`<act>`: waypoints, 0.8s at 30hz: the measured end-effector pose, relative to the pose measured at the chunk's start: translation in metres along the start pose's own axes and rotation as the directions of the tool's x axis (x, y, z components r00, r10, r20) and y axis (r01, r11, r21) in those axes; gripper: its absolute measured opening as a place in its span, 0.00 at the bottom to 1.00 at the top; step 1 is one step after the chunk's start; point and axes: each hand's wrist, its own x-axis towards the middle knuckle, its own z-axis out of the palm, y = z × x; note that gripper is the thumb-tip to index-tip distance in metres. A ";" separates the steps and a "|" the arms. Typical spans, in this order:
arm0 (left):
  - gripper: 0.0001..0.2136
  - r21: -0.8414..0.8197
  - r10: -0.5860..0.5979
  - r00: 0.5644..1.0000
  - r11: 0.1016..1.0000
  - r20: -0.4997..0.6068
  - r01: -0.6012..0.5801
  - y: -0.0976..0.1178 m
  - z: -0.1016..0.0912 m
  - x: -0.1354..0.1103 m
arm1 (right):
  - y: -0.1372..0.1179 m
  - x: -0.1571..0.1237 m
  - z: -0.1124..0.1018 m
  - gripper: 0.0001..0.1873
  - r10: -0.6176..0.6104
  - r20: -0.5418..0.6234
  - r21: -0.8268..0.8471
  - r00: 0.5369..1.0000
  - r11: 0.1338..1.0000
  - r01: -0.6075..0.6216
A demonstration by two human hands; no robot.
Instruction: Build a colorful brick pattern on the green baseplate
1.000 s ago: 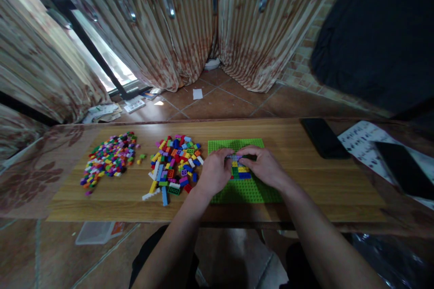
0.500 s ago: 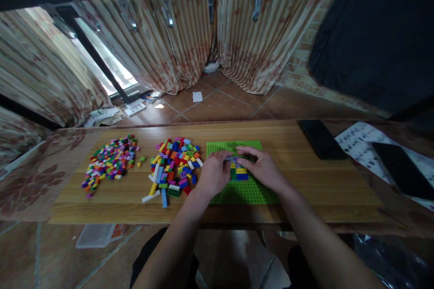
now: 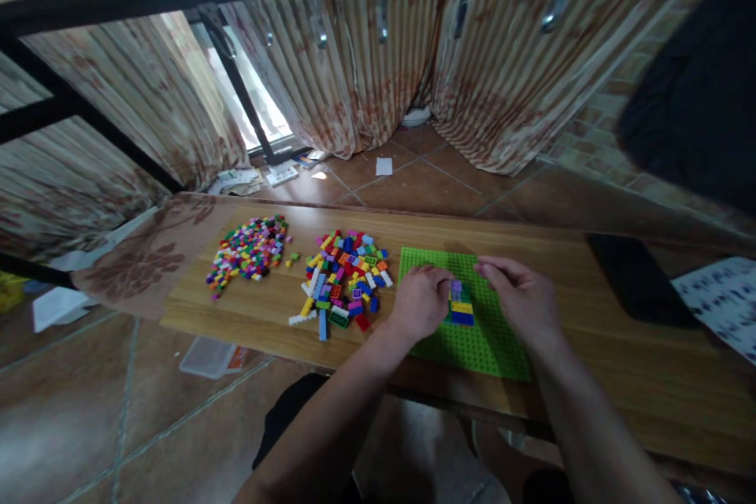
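A green studded baseplate (image 3: 478, 358) lies on the table, bearing a small build of toy bricks (image 3: 461, 310) in blue, yellow, green and pale purple. My left hand (image 3: 420, 302) rests over the plate's left part, its fingers curled against the left side of the build. What those fingers hold, if anything, is hidden. To the right of the build, my right hand (image 3: 525, 303) is raised a little over the plate. Its thumb and index finger are pinched together, and anything between them is too small to make out.
A heap of mixed bricks (image 3: 348, 279) lies left of the plate, with a heap of smaller pieces (image 3: 251, 248) farther left. A black phone-like slab (image 3: 641, 279) and a printed sheet (image 3: 724, 295) lie on the right. A clear plastic box (image 3: 206, 356) is on the floor.
My right hand has drawn away from the build to the right, its fingers closing into a pinch. My left hand stays at the build. The view has turned, shifting everything rightward.
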 end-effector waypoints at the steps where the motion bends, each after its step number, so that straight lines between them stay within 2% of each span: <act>1: 0.13 -0.005 -0.006 1.000 1.000 0.007 0.006 0.000 0.000 0.001 | 0.000 -0.001 0.000 0.13 -0.012 0.010 -0.015 1.000 1.000 0.013; 8: 0.12 0.043 0.018 1.000 0.999 0.014 -0.019 -0.001 0.002 0.001 | -0.006 -0.006 0.005 0.13 -0.062 -0.005 -0.080 0.998 0.995 0.061; 15: 0.12 0.040 0.009 1.000 0.999 0.014 -0.010 0.000 -0.004 -0.001 | -0.011 -0.007 0.017 0.14 -0.126 -0.077 -0.039 0.989 0.992 0.123; 24: 0.12 -0.120 -0.061 0.976 0.992 -0.211 0.036 -0.006 -0.028 -0.002 | -0.019 -0.015 0.026 0.14 -0.257 -0.148 -0.120 0.955 0.963 0.241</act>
